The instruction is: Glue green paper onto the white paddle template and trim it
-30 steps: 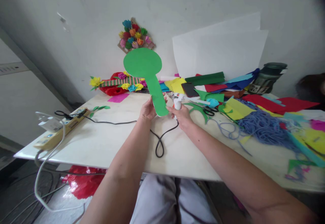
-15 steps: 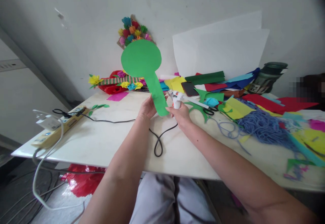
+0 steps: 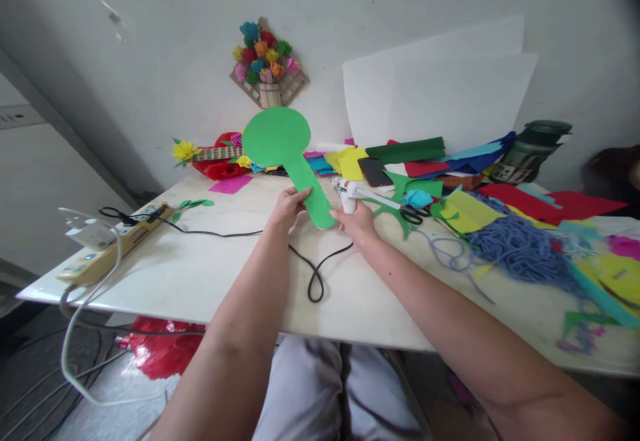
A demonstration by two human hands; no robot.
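A flat green paper cutout (image 3: 278,136), a round head on a straight strip, is raised above the table with its head tilted up and left. My left hand (image 3: 290,209) pinches the strip from the left, thumb across its front. In my right hand (image 3: 359,222) is a white hot glue gun (image 3: 348,196), a white glue stick poking out of its back to the right. The right fingertips also touch the strip's lower end. From the glue gun a black cord (image 3: 316,274) loops over the white tabletop and runs left.
At left lies a power strip (image 3: 113,244) with a white charger (image 3: 90,231). Black scissors (image 3: 414,214), blue yarn (image 3: 525,248), paper scraps, a phone (image 3: 375,172) and a dark bottle (image 3: 530,151) fill the right and back. A flower decoration (image 3: 270,68) hangs on the wall.
The cutout's head has dropped lower, uncovering the wall decoration's base. My left thumb now shows on the front of the strip, where the hand was behind it before.
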